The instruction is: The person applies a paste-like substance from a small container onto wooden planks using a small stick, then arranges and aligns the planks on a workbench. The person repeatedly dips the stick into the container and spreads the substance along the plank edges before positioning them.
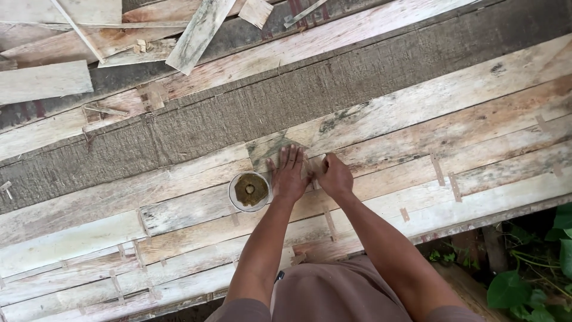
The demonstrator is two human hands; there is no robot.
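My left hand [289, 176] lies flat, fingers spread, pressing down on a sheet of thin pale wood veneer strips [387, 143]. My right hand [333, 175] sits right beside it with fingers curled, pinching a small piece of tape or veneer at the seam; what it grips is too small to tell. A round white bowl [250, 191] with brownish-green paste stands just left of my left hand, touching distance away.
Loose veneer offcuts [196, 33] and a flat board [44, 80] lie at the upper left. A dark rough band [238, 113] runs diagonally between the strips. Small tape patches [438, 170] bridge seams. Green plants [536, 274] and the sheet's edge are at the lower right.
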